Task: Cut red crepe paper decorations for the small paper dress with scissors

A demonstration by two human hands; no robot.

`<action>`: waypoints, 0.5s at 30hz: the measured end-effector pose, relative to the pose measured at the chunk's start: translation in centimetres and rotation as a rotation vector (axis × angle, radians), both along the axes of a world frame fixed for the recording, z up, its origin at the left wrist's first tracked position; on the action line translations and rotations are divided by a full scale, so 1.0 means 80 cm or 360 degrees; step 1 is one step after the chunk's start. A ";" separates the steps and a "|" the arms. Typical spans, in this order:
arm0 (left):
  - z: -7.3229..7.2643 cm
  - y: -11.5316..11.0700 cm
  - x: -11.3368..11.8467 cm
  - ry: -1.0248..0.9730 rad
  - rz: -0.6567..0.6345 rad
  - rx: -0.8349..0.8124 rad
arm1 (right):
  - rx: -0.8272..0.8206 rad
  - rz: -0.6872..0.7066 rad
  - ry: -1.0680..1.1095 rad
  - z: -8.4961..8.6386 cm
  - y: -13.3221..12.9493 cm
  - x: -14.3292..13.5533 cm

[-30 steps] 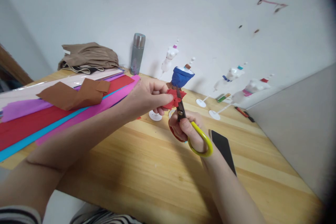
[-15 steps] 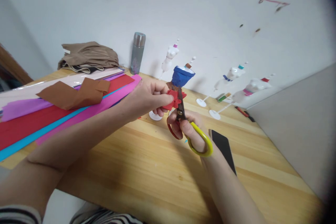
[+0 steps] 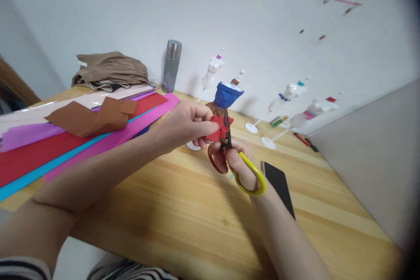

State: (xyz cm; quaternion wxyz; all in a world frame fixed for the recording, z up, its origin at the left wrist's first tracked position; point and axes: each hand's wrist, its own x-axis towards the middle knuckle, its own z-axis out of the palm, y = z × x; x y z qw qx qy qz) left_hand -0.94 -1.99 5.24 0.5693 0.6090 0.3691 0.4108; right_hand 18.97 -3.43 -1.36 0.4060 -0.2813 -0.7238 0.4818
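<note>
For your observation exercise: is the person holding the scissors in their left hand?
No, the scissors with yellow and red handles are gripped by the right hand, while the left hand pinches the red paper.

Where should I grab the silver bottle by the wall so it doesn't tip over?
Wrap your fingers around the middle of the silver bottle, coming from the front. It stands upright, tall and narrow, with the wall close behind, so a mid-body grip probably keeps it steadiest.

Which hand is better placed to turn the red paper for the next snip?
Left, probably. The left hand already pinches the red paper, while the right hand is occupied gripping the scissors.
</note>
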 end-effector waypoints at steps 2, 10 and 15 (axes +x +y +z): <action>-0.001 0.000 0.000 -0.0004 -0.0006 0.0003 | -0.0009 0.0009 0.0027 -0.001 0.000 0.000; -0.004 0.002 -0.001 -0.0012 -0.0025 0.0025 | -0.0026 0.0009 0.0056 -0.002 -0.002 0.000; -0.004 0.001 0.001 -0.0002 -0.0026 0.0051 | -0.0006 0.0020 0.0047 -0.001 -0.002 -0.001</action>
